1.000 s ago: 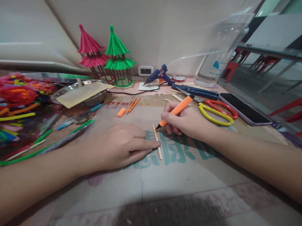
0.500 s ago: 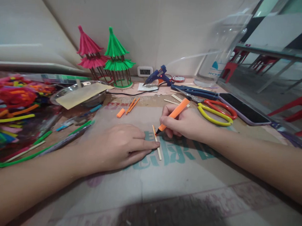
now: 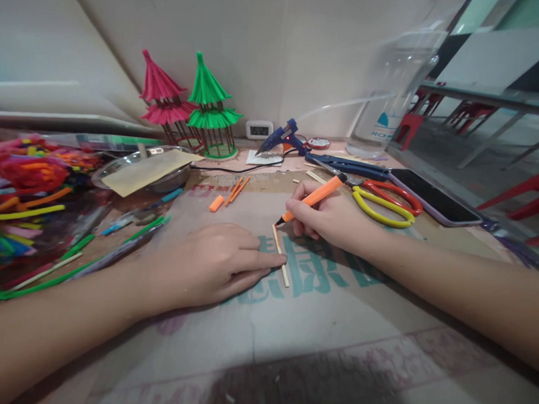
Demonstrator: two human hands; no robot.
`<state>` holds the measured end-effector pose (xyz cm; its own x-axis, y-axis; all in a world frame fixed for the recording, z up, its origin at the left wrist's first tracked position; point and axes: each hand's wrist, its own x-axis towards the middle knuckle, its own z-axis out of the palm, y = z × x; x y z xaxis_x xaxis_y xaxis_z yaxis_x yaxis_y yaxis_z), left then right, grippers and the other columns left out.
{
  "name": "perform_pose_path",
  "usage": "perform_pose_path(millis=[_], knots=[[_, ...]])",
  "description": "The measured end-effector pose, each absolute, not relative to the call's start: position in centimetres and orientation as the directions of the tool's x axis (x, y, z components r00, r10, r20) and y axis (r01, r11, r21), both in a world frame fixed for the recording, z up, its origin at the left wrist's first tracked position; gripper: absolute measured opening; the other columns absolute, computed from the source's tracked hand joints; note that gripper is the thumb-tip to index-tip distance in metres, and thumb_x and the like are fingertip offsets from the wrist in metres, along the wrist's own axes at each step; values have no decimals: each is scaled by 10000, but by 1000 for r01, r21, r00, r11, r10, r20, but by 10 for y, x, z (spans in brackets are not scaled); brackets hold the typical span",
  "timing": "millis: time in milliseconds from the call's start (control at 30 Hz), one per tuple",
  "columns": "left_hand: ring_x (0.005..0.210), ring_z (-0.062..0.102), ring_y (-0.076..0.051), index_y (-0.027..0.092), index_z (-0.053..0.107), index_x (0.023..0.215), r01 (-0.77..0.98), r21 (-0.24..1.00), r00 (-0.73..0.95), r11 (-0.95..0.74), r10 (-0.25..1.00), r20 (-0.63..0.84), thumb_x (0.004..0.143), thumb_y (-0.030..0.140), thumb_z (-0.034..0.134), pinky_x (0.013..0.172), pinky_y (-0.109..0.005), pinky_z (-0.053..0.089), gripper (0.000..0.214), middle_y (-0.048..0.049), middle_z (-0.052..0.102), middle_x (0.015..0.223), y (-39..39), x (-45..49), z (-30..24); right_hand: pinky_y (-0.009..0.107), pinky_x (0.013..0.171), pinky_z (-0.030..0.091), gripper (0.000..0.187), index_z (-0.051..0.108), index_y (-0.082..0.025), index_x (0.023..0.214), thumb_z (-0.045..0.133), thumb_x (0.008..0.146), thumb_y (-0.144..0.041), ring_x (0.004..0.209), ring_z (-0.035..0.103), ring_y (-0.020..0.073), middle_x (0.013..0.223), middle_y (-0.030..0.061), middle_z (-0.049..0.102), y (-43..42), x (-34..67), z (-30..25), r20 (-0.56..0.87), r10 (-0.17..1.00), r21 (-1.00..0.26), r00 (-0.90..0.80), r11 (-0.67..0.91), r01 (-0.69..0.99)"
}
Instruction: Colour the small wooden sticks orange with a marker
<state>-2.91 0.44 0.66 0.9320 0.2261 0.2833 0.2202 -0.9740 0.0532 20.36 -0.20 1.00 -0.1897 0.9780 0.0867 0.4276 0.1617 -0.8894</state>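
A thin pale wooden stick (image 3: 281, 257) lies on the printed cardboard sheet (image 3: 291, 322). My left hand (image 3: 213, 262) rests flat on the sheet, its forefinger stretched out and pressing the stick down. My right hand (image 3: 329, 213) is closed round an orange marker (image 3: 312, 199), whose dark tip touches the far end of the stick. An orange marker cap (image 3: 216, 202) and a few orange-coloured sticks (image 3: 237, 188) lie farther back on the sheet.
Pink (image 3: 164, 99) and green (image 3: 211, 104) paper pagodas stand by the wall, near a blue glue gun (image 3: 283, 137). Scissors (image 3: 383, 201), blue cutters (image 3: 349, 165) and a phone (image 3: 434, 196) lie right. Coloured pipe cleaners (image 3: 24, 191) and a metal bowl (image 3: 141, 172) sit left.
The marker tip slid along the stick toward me, then back to its far end. My left hand has kept the stick pinned.
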Motion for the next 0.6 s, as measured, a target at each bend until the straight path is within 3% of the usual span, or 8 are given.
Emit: perform_pose_path(millis=[400,600], knots=[[667,608,-165,240,693,1259,234,68,935,-970,243,259,1041,263,454,606,-269,424,324,-40,671,777,4,-29,7,203,443,352,168,484,-218,768,580,903,-245,442,486,87,522,-52,603,-1,207,12,28,963,-900,-267,140,412],[666,609,-170,228,690,1264,228,63,935,-972,236,263,1045,264,443,598,-282,418,333,-44,681,781,4,-29,7,205,438,353,169,499,-212,787,586,917,-275,426,463,76,572,-43,626,0,204,12,62,974,-884,-218,155,441]])
